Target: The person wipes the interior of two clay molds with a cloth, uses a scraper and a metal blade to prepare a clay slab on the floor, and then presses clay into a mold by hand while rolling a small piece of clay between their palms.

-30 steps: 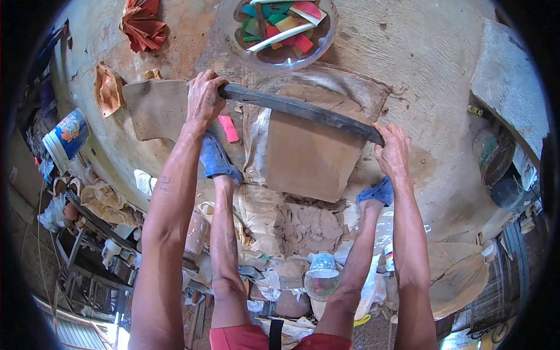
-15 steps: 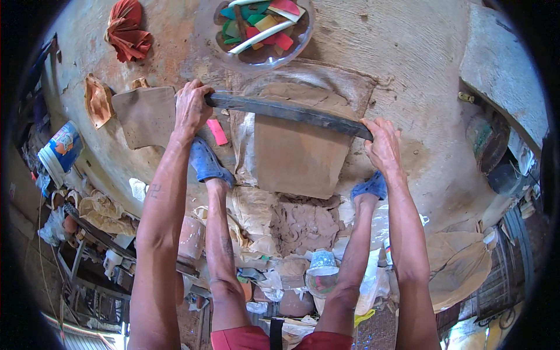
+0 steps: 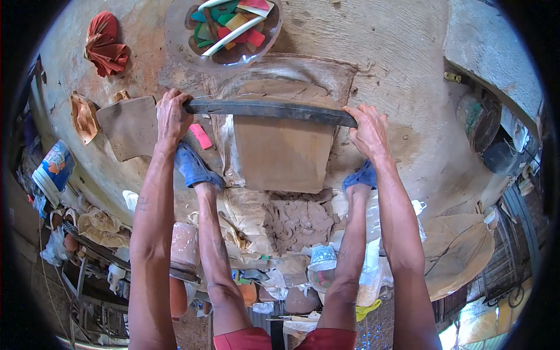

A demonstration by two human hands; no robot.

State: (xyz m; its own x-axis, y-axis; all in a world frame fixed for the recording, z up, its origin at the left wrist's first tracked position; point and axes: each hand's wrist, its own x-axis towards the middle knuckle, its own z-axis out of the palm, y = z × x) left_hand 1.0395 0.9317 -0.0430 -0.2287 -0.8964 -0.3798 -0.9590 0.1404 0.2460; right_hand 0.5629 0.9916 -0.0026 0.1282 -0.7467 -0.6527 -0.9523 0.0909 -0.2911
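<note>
Clay slab (image 3: 283, 151) under dark bar (image 3: 268, 109) – both hands gripping, bowl (image 3: 175, 29) of coloured tools (image 3: 233, 26)

Bare forearms, blue clogs (image 3: 195, 167), red shorts (image 3: 245, 339).

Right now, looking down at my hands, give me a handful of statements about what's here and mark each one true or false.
1. Both hands grip one long dark bar, the left hand at one end and the right hand at the other. True.
2. The bar lies across a flat brown clay slab. True.
3. The red cloth is draped over the bar. False: it lies apart, at the upper left of the floor.
4. The clear bowl beyond the slab is empty. False: it holds coloured pieces and a white strip.
5. Both feet wear blue shoes. True.
</note>
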